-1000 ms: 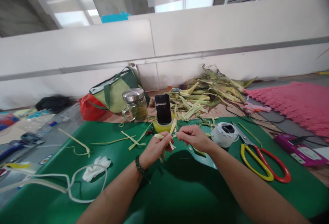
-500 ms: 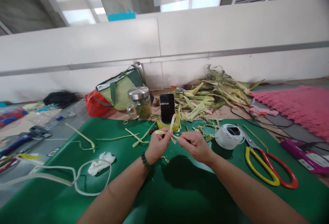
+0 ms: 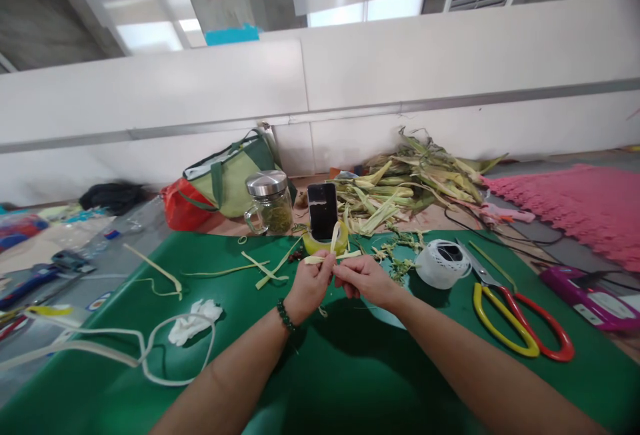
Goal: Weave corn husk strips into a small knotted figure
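In the middle of the head view my left hand (image 3: 311,283), with a dark bead bracelet (image 3: 286,316) at its wrist, pinches pale corn husk strips (image 3: 335,235). One strip stands up as a loop and others stick out to the sides. Close against it, my right hand (image 3: 367,279) has its thumb and fingers pressed together at the base of the strips; what lies in that pinch is hidden. A strip end pokes out above the right fingers. Just behind the hands, a phone (image 3: 323,210) leans upright in a yellow tape roll (image 3: 311,243).
Scissors (image 3: 520,318) and a white roll (image 3: 441,265) lie to the right on the green mat (image 3: 350,382). Corn husks (image 3: 425,172) are heaped behind. A glass jar mug (image 3: 276,212) stands back left. White tissue (image 3: 195,322) and looped white cord (image 3: 145,348) lie left.
My right hand has moved left and up against the left fingertips. A strip end now shows above the right hand, and the strip ends between the hands are covered. The view has shifted slightly.
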Motion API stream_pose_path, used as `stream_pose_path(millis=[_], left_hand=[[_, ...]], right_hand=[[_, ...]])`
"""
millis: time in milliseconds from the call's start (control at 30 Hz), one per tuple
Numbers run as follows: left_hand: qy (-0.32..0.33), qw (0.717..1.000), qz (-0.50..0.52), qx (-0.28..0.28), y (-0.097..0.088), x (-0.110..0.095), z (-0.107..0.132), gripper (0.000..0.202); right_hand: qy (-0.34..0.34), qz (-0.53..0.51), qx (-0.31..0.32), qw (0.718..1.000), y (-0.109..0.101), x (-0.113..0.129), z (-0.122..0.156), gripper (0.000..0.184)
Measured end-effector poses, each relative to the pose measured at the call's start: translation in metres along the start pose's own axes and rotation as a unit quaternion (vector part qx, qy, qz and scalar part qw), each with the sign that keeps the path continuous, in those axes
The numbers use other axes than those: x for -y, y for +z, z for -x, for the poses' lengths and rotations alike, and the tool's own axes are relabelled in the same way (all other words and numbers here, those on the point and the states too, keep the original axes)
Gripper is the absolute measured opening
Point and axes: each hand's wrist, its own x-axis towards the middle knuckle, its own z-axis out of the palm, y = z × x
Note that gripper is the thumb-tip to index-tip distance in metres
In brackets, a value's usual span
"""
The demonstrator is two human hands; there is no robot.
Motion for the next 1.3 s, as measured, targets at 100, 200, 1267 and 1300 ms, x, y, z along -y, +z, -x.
stream_pose_path(millis=[100, 200, 1267, 1300], left_hand=[[0.021, 0.999, -0.032, -0.029, 0.002, 0.001, -0.001, 0.043], [0.009, 0.999, -0.035, -0.038, 0.003, 0.001, -0.002, 0.042], [-0.030, 0.975, 0.138, 0.170, -0.018, -0.006, 0.001, 0.028], [-0.022, 0.973, 0.144, 0.180, -0.020, -0.006, 0.001, 0.025]], right_hand=[[-0.073, 0.096, -0.058, 0.991, 0.007, 0.002, 0.004, 0.039], [-0.127, 0.187, -0.087, 0.970, 0.010, 0.006, 0.008, 0.038], [-0.111, 0.234, -0.134, 0.957, -0.016, 0.010, 0.009, 0.040], [-0.112, 0.235, -0.136, 0.956, -0.017, 0.012, 0.009, 0.040]])
